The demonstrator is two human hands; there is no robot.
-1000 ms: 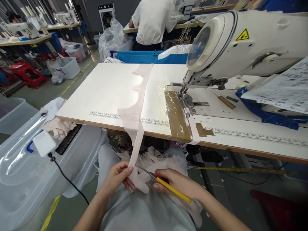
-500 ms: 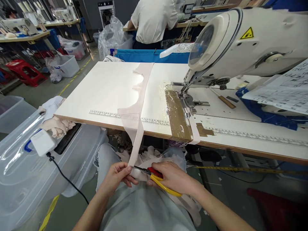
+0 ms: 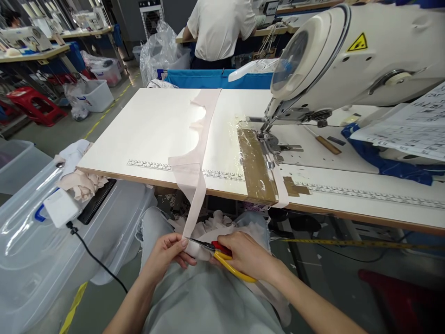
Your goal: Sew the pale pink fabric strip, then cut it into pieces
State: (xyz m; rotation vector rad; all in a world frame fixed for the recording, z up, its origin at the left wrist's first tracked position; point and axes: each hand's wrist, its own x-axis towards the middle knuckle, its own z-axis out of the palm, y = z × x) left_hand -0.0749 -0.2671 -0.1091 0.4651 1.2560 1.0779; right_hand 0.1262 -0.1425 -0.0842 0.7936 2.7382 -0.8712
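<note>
A long pale pink fabric strip (image 3: pixel 195 204) runs from the white sewing table (image 3: pixel 153 125) over its front edge down to my lap. Its lower end is pinched between the thumb and fingers of my left hand (image 3: pixel 171 250). My right hand (image 3: pixel 245 254) grips scissors (image 3: pixel 232 268) with yellow and red handles. Their dark blades point left and lie across the strip, right beside my left fingertips. More pale fabric (image 3: pixel 219 223) is bunched on my lap, partly hidden by my hands.
A white sewing machine (image 3: pixel 313 60) stands on the table's right, with a wooden-handled tool (image 3: pixel 328 144) near it. At left, a clear plastic bin (image 3: pixel 38 260) carries fabric scraps (image 3: pixel 83 182) and a white charger (image 3: pixel 61 207). A person in a white shirt (image 3: pixel 220 30) sits beyond the table.
Both hands, with the scissors and the strip's end, have shifted very slightly left and up. The blades lie a little further across the strip. The view has tilted a touch.
</note>
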